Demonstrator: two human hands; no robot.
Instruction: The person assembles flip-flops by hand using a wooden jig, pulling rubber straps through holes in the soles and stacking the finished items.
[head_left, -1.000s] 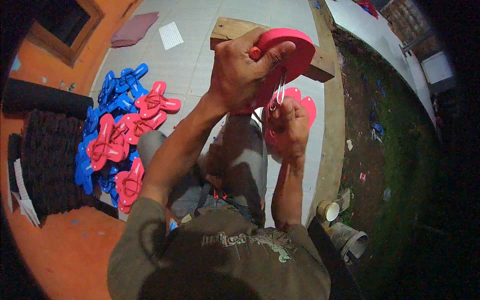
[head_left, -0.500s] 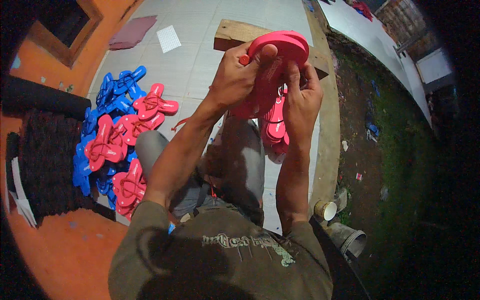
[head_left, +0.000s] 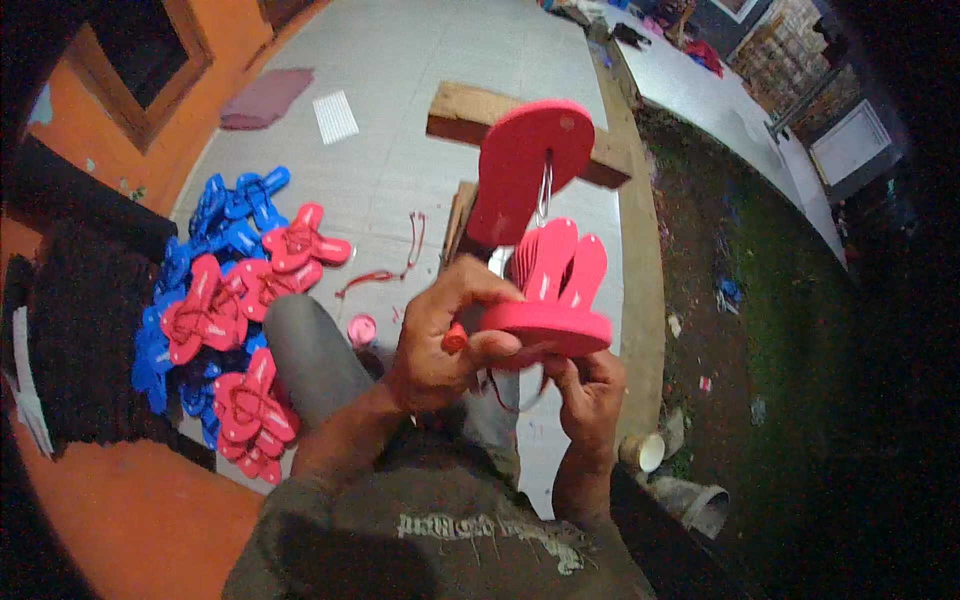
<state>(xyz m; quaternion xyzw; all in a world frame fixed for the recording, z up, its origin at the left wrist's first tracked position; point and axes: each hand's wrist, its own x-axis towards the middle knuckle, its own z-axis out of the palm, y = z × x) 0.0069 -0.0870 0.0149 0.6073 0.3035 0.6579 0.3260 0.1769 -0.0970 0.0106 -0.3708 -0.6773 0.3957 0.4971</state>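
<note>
My left hand [head_left: 450, 335] is closed round one end of a pink flip-flop sole [head_left: 550, 325], its broad edge facing up. A red cylindrical end [head_left: 455, 337] of something else sticks out of the same fist; the rest is hidden. My right hand [head_left: 588, 395] pinches the near side of the sole, fingertips partly covered by it. A thin dark reddish strap loops below, between the hands. Beyond them, another pink sole [head_left: 520, 165] stands tilted at a wooden beam [head_left: 465, 110], with a thin pale metal piece at its face. Several pink soles stand in a row [head_left: 555, 265] behind my hands.
Finished-looking pink flip-flops [head_left: 205, 310] and blue flip-flops [head_left: 240, 205] are heaped on the tiles at left. Loose red straps [head_left: 385, 275] and a small round pink container [head_left: 362, 328] lie nearby. A white sheet [head_left: 335, 117] lies farther off. Tins [head_left: 643, 452] stand at the right edge.
Both hands have come down toward me with the pink sole, which is now turned edge-up. The tilted pink sole at the beam and the row of soles show more fully.
</note>
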